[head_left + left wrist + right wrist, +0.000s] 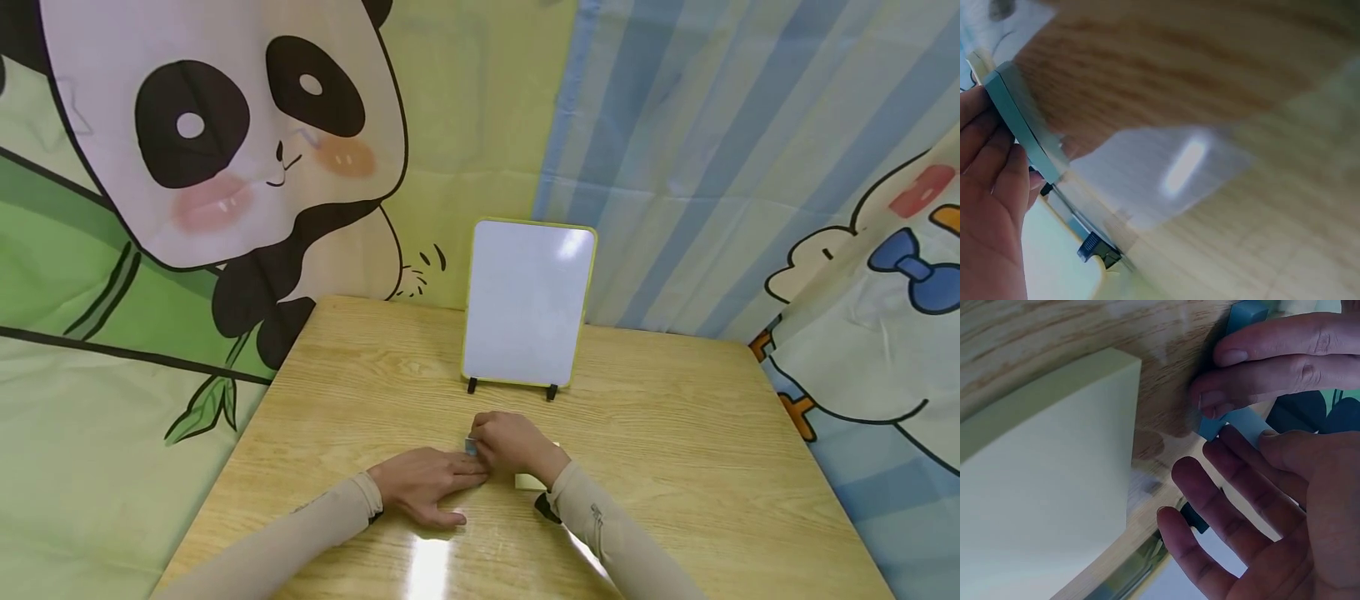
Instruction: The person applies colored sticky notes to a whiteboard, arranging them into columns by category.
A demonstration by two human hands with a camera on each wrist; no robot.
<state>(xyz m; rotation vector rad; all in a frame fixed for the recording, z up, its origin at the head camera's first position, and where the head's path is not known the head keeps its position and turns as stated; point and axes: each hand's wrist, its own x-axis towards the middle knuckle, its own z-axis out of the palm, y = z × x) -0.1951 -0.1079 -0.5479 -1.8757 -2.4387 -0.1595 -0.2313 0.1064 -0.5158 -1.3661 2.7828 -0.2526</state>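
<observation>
A small blue sticky-note pad lies on the table, largely covered by my left hand. The straight fingers of that hand press down on the pad. From the far side my right hand meets them. Its thumb and index finger pinch a light-blue sheet at the pad, while the other fingers stay loosely spread. Close under the right wrist sits a pale yellow sticky-note pad, partly hidden by the forearm; it looms large in the right wrist view.
Behind the hands a whiteboard with a yellow-green frame stands upright on black feet. The wooden table reaches back to a cartoon-printed curtain. Light glares off the tabletop near the front.
</observation>
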